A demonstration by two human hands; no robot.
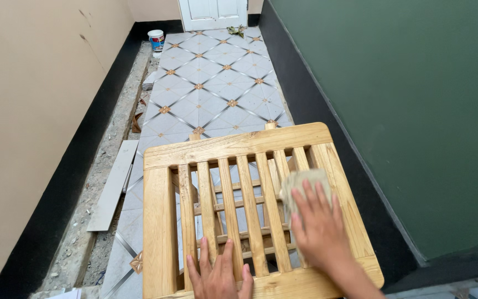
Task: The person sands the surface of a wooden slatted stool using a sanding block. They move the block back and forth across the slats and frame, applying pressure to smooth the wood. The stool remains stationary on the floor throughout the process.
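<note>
Wooden rack [239,182]: on the tiled floor [206,83], close under the person, slats facing up.
Right hand [319,224]: pressing a folded sanding sheet [300,185] flat on the slats so it rubs the wood.
Left hand [219,274]: fingers spread, flat on the near edge, holding nothing, keeping it steady.

tiled floor [211,83] carries slatted wooden frame [239,149]; cup [156,40]; loose plank [113,185]

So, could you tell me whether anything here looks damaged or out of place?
Yes: along the left wall the floor edge is bare rubble, with a loose tile strip lying across it. Dry leaves sit by the door. The wooden slatted frame looks intact.
</note>
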